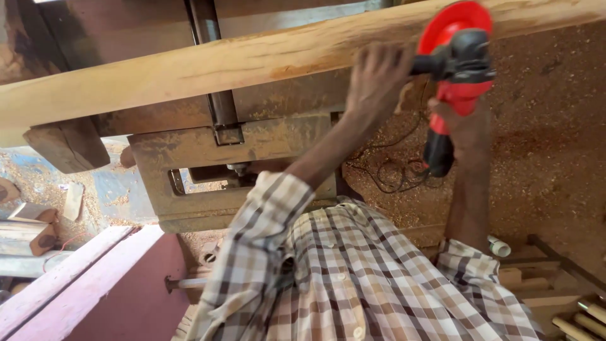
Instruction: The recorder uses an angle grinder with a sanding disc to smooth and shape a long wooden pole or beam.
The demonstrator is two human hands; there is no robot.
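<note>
A long pale wooden beam (189, 69) runs across the top of the view, resting on a rusty metal machine frame (252, 158). A red and black angle grinder (457, 69) sits against the beam's right part, its red guard on the wood. My left hand (379, 76) is closed round the black side handle. My right hand (464, 123) grips the red body just below the head. Both arms reach out from my checked shirt sleeves.
Sawdust covers the floor (549, 126) at right, with the grinder's black cable (391, 180) looped on it. Pink-painted boards (82, 278) lie at lower left, wood offcuts (25, 233) at left, and several wooden sticks (581, 319) at bottom right.
</note>
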